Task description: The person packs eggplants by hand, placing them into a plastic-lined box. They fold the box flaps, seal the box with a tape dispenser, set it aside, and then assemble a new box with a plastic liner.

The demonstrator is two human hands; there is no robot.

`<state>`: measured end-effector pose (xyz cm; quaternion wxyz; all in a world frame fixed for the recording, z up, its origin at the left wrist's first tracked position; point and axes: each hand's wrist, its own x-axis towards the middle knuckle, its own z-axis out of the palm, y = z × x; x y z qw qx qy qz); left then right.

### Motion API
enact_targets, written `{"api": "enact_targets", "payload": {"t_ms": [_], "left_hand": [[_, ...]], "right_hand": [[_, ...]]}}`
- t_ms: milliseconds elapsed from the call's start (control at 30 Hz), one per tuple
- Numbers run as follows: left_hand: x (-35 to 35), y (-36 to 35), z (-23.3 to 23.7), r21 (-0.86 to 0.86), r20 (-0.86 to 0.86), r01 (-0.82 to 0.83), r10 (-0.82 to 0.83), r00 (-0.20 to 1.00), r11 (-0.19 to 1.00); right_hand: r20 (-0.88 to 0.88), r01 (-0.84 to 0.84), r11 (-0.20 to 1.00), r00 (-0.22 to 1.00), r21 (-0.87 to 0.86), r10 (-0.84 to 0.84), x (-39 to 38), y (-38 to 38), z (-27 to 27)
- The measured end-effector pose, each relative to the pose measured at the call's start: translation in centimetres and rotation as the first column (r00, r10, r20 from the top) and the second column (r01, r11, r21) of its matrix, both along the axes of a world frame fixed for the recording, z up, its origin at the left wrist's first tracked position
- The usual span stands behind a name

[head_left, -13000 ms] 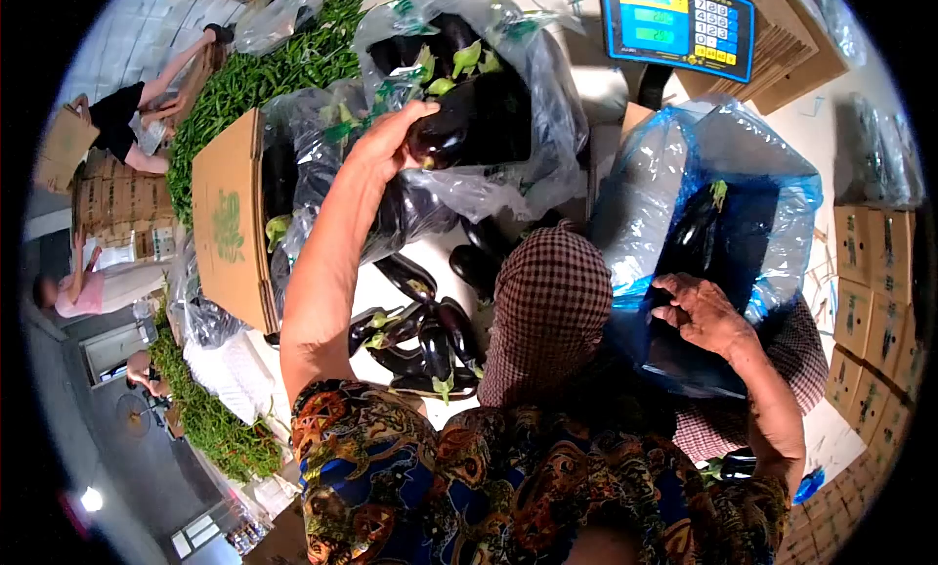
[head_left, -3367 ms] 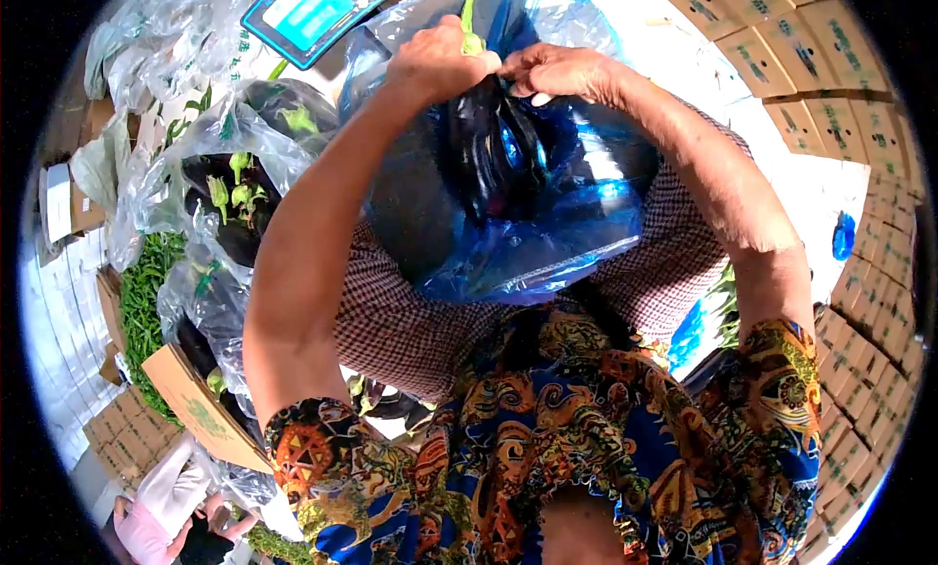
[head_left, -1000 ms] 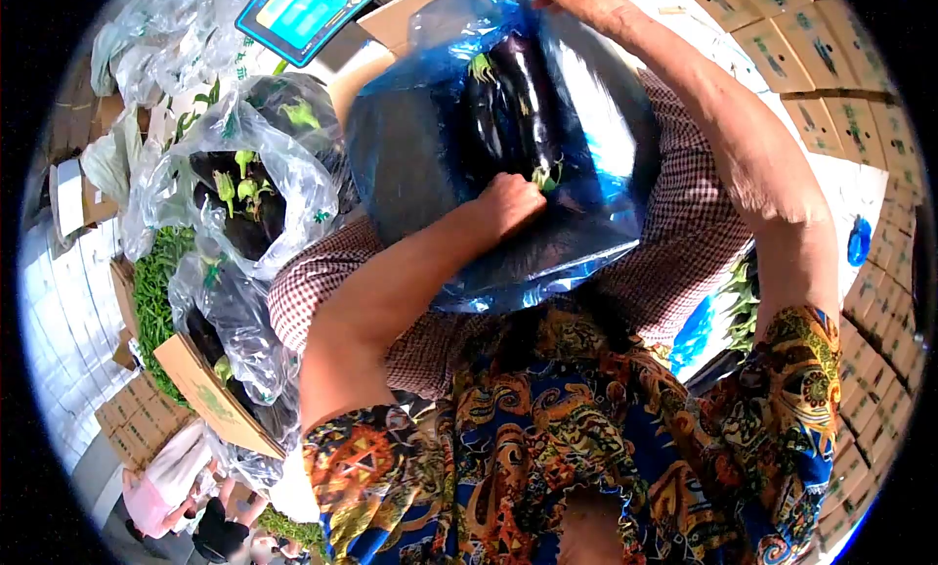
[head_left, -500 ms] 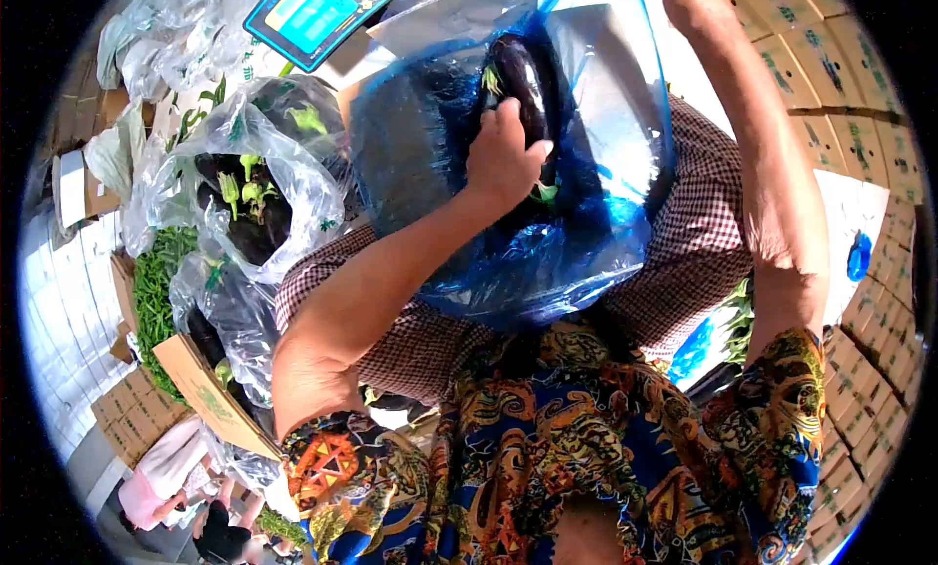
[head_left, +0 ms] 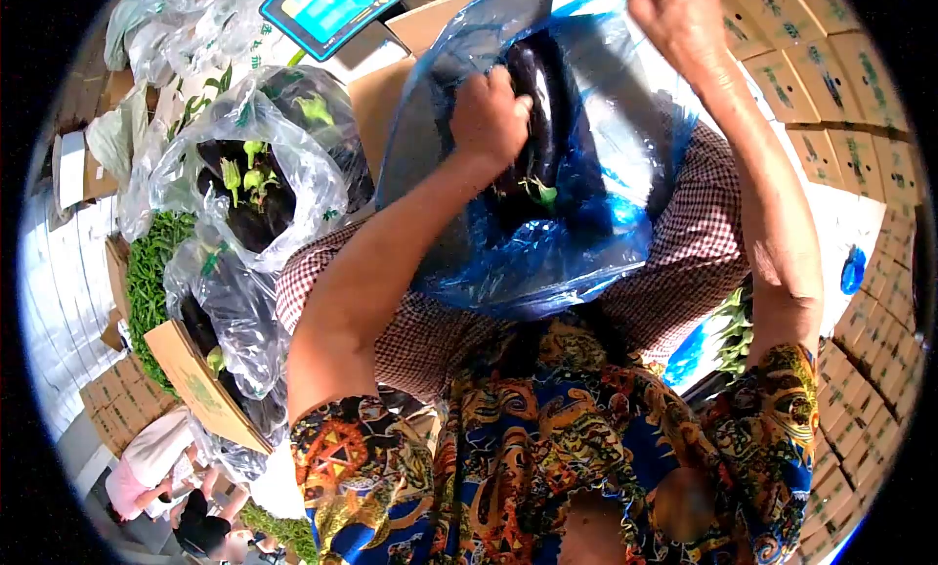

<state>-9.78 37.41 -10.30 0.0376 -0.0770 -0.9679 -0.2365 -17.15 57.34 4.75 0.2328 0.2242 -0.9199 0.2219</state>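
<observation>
A blue plastic bag (head_left: 576, 257) lines an open cardboard box between my knees. Inside it lie dark, glossy eggplants; the plainest one, a long eggplant (head_left: 539, 110), has its green stem end toward me. My left hand (head_left: 491, 118) is closed in the bag, fingers curled at the stem end of another eggplant beside the long one; the hand covers most of that eggplant. At the top edge my right hand (head_left: 681, 22) has its fingers bent at the far right rim of the bag and seems to grip the plastic. Its fingertips are partly cut off.
Left of the box, a clear plastic bag (head_left: 176, 179) holds several eggplants. A scale with a lit display (head_left: 327, 10) stands at the top. Green peppers (head_left: 151, 291) lie at far left. Stacked cartons (head_left: 850, 86) line the right side. Other people (head_left: 147, 467) sit at lower left.
My left hand has shifted up and left from the long eggplant's middle, with its fingers now curled. My right hand has come down and further into view. The view has shifted slightly.
</observation>
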Motion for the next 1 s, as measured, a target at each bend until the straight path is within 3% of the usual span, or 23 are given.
{"api": "enact_targets", "payload": {"t_ms": [33,100,167,267,367,400,467,500,567,633,700,767,833,1000], "left_hand": [[-1.0,-0.9,-1.4,0.000,-0.106,-0.026,0.026,0.994,1.000],[-2.6,-2.0,-3.3,0.047,0.362,-0.028,0.009,0.932,0.999],[-1.9,-2.1,-5.6,0.058,0.326,-0.014,-0.006,0.945,0.998],[-1.4,-1.8,-5.0,0.046,0.325,-0.018,0.002,0.946,0.999],[-0.8,-2.1,-2.8,0.018,0.337,-0.014,0.007,0.941,1.000],[-0.4,-2.1,-1.0,-0.003,0.357,0.004,-0.003,0.934,1.000],[-0.4,-2.0,0.3,-0.044,0.412,0.030,-0.009,0.911,0.999],[-0.7,-2.2,-0.1,-0.018,0.436,0.040,-0.028,0.899,0.999],[-2.1,-2.4,-2.3,0.045,0.477,0.061,-0.075,0.876,0.997],[-2.7,-2.1,-2.9,0.035,0.409,0.053,-0.063,0.910,0.998],[-2.7,-1.7,-3.5,0.008,0.421,0.065,-0.063,0.905,0.998],[-3.6,-1.9,-3.3,0.060,0.551,0.017,-0.047,0.833,0.998],[-4.0,-1.6,-1.8,-0.018,0.613,-0.079,0.073,0.787,0.997],[-2.7,-1.3,-2.0,-0.055,0.651,-0.089,0.104,0.752,0.994]], "right_hand": [[0.119,-0.070,0.993,0.991,0.091,0.059,0.7,-0.9,-0.6],[0.262,-0.356,0.933,0.896,-0.059,0.358,1.4,-3.9,-3.3],[0.625,-0.487,0.843,0.738,0.230,0.256,1.4,-5.4,-5.1],[0.535,-0.458,0.748,0.829,0.481,0.163,1.0,-6.3,-10.1],[0.505,-0.439,0.663,0.857,0.606,0.105,0.3,-6.9,-11.8],[0.409,-0.373,0.730,0.902,0.573,0.139,0.5,-6.7,-12.8],[0.465,-0.406,0.699,0.877,0.589,0.118,0.2,-7.2,-12.1],[0.484,-0.424,0.671,0.868,0.607,0.110,0.0,-7.2,-12.0],[0.577,-0.453,0.747,0.809,0.486,0.115,-1.3,-7.0,-12.5],[0.589,-0.464,0.756,0.798,0.461,0.130,-1.9,-6.8,-12.3],[0.601,-0.477,0.719,0.792,0.506,0.102,-1.4,-6.8,-12.9],[0.590,-0.502,0.647,0.801,0.574,0.098,-1.7,-7.3,-13.4],[0.596,-0.503,0.661,0.797,0.557,0.104,-1.6,-6.9,-13.2],[0.511,-0.439,0.741,0.846,0.508,0.150,-0.7,-6.0,-14.1]]}}
